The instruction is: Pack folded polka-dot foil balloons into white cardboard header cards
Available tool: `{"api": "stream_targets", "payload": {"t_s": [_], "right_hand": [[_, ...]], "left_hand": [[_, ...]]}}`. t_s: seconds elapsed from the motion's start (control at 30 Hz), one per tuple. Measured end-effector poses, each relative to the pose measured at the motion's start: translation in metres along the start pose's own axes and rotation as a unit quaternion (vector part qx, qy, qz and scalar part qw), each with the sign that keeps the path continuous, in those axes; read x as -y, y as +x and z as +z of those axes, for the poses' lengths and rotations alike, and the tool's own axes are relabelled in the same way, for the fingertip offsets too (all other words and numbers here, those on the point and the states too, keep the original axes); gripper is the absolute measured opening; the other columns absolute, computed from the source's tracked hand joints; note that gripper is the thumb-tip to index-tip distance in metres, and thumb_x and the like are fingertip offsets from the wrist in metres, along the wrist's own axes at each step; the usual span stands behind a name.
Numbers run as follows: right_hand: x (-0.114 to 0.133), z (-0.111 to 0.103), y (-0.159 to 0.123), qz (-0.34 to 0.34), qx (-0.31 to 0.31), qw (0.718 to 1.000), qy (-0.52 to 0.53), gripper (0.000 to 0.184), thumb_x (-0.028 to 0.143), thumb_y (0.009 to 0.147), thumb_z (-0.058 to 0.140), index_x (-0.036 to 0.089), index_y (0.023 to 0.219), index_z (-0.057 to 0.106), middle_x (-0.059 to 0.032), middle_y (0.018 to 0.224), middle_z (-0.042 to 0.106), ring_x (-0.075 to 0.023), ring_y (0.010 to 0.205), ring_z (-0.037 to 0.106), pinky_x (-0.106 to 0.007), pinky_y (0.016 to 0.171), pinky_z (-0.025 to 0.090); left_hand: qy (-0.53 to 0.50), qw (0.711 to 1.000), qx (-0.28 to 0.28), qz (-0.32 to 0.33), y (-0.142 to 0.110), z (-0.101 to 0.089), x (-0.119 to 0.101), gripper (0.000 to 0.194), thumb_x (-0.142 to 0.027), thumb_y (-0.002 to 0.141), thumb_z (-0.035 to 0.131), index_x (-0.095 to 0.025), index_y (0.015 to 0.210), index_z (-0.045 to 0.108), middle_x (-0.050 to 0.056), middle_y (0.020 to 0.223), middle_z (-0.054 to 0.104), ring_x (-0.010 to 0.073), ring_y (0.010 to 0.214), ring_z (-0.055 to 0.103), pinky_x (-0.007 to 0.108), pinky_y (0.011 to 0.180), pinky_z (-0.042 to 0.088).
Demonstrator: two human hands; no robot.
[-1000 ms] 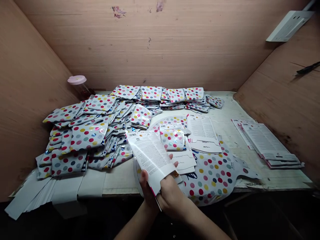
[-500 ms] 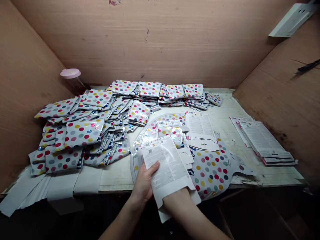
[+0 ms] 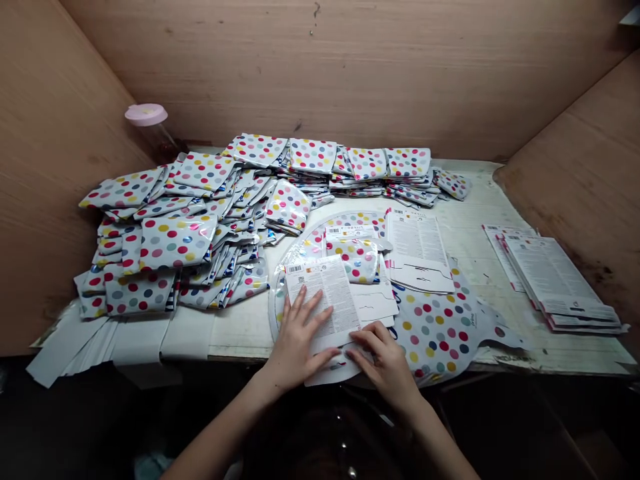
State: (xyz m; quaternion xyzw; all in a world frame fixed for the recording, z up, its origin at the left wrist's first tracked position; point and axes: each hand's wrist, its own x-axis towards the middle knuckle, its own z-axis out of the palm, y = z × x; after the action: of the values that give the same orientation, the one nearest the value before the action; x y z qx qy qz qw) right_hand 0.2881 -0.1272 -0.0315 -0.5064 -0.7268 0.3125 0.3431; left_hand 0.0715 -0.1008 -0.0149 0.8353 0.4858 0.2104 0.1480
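A white printed card (image 3: 326, 293) with a barcode lies flat at the table's front edge, on a round polka-dot foil sheet (image 3: 435, 327). My left hand (image 3: 297, 340) rests on the card with its fingers spread flat. My right hand (image 3: 383, 363) presses the card's lower edge with its fingers extended. A folded polka-dot packet (image 3: 357, 259) sits on other cards just behind.
A big heap of folded polka-dot packets (image 3: 170, 237) covers the left and back of the table (image 3: 240, 330). A stack of printed cards (image 3: 553, 280) lies at the right. A pink-lidded jar (image 3: 150, 130) stands at the back left. Wooden walls enclose the table.
The card was held up in both hands a second ago. It has come down flat onto the table, and both hands now lie on top of it.
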Motion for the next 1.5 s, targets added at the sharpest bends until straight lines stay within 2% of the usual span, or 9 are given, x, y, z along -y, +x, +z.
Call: {"api": "stream_targets", "payload": {"t_s": [0.1, 0.27, 0.37, 0.5, 0.6, 0.77, 1.17, 1.3, 1.5], "right_hand": [[0.004, 0.0, 0.003, -0.011, 0.006, 0.999, -0.038, 0.021, 0.023, 0.083, 0.068, 0.02, 0.1, 0.057, -0.0055, 0.094, 0.047, -0.0207, 0.085, 0.053, -0.036, 0.075, 0.052], [0.002, -0.003, 0.008, -0.034, -0.015, 0.993, -0.116, 0.021, 0.024, 0.083, 0.068, 0.02, 0.1, 0.056, -0.0077, 0.097, 0.046, -0.0242, 0.091, 0.05, -0.039, 0.077, 0.05], [0.0, -0.002, 0.011, -0.08, -0.017, 0.982, -0.168, 0.011, 0.021, 0.089, 0.059, 0.02, 0.1, 0.058, -0.0089, 0.096, 0.05, -0.0237, 0.087, 0.049, -0.039, 0.073, 0.05], [0.003, 0.002, 0.016, -0.113, 0.015, 0.985, -0.127, 0.017, 0.012, 0.093, 0.047, 0.019, 0.103, 0.059, -0.0077, 0.09, 0.053, -0.0208, 0.084, 0.051, -0.036, 0.074, 0.05], [0.003, 0.004, 0.019, -0.087, -0.003, 0.994, -0.068, 0.012, 0.014, 0.093, 0.051, 0.019, 0.094, 0.061, -0.0052, 0.083, 0.052, -0.0191, 0.081, 0.052, -0.033, 0.072, 0.05], [-0.001, 0.007, 0.02, -0.064, -0.014, 0.997, -0.041, 0.013, 0.015, 0.091, 0.056, 0.02, 0.08, 0.059, -0.0032, 0.077, 0.053, -0.019, 0.077, 0.052, -0.033, 0.069, 0.047], [-0.009, 0.02, 0.014, -0.137, 0.018, 0.961, -0.241, 0.02, 0.017, 0.095, 0.044, 0.017, 0.08, 0.056, -0.0076, 0.083, 0.053, -0.0213, 0.076, 0.047, -0.034, 0.07, 0.042], [-0.002, 0.011, -0.002, -0.135, 0.049, 0.969, -0.2, 0.018, 0.015, 0.096, 0.041, 0.019, 0.085, 0.055, -0.0064, 0.086, 0.055, -0.0207, 0.08, 0.05, -0.035, 0.073, 0.041], [0.002, 0.011, 0.002, -0.069, -0.02, 0.989, -0.128, 0.012, 0.016, 0.095, 0.047, 0.02, 0.097, 0.059, -0.0062, 0.086, 0.056, -0.0218, 0.084, 0.053, -0.035, 0.074, 0.044]], "left_hand": [[0.044, 0.998, 0.032, 0.028, -0.007, 0.0, 0.002, 0.065, -0.049, 0.084, 0.061, -0.022, 0.141, 0.044, 0.015, 0.156, 0.028, 0.0431, 0.145, 0.007, 0.071, 0.109, 0.017], [0.082, 0.993, 0.01, 0.088, -0.007, 0.006, 0.009, 0.042, -0.039, 0.092, 0.054, -0.02, 0.128, 0.06, 0.012, 0.142, 0.052, 0.0416, 0.141, 0.024, 0.066, 0.105, 0.03], [0.095, 0.992, 0.013, 0.086, -0.008, 0.006, 0.01, 0.039, -0.04, 0.094, 0.05, -0.022, 0.127, 0.06, 0.009, 0.139, 0.056, 0.0414, 0.138, 0.032, 0.072, 0.106, 0.022], [0.1, 0.988, 0.078, 0.086, -0.014, 0.002, 0.008, 0.057, -0.048, 0.094, 0.045, -0.022, 0.144, 0.04, 0.009, 0.152, 0.039, 0.0361, 0.143, 0.025, 0.069, 0.111, 0.004], [0.103, 0.985, 0.107, 0.09, -0.019, 0.001, 0.007, 0.077, -0.059, 0.089, 0.046, -0.02, 0.151, 0.023, 0.011, 0.157, 0.027, 0.0336, 0.145, 0.019, 0.062, 0.115, 0.004], [0.106, 0.983, 0.121, 0.092, -0.022, 0.004, 0.007, 0.11, -0.084, 0.071, 0.04, -0.015, 0.153, 0.014, 0.014, 0.159, 0.019, 0.0364, 0.146, 0.009, 0.059, 0.115, 0.005], [0.129, 0.98, 0.114, 0.105, -0.024, 0.009, 0.009, 0.105, -0.081, 0.075, 0.041, -0.016, 0.153, 0.015, 0.014, 0.159, 0.019, 0.0352, 0.146, 0.01, 0.055, 0.115, 0.004], [0.129, 0.98, 0.107, 0.111, -0.025, 0.009, 0.01, 0.105, -0.082, 0.074, 0.041, -0.015, 0.152, 0.016, 0.014, 0.159, 0.02, 0.0356, 0.146, 0.012, 0.056, 0.115, 0.004], [0.137, 0.979, 0.104, 0.112, -0.025, 0.01, 0.009, 0.104, -0.081, 0.075, 0.039, -0.015, 0.152, 0.016, 0.014, 0.159, 0.021, 0.0348, 0.146, 0.011, 0.054, 0.116, 0.002]]}}
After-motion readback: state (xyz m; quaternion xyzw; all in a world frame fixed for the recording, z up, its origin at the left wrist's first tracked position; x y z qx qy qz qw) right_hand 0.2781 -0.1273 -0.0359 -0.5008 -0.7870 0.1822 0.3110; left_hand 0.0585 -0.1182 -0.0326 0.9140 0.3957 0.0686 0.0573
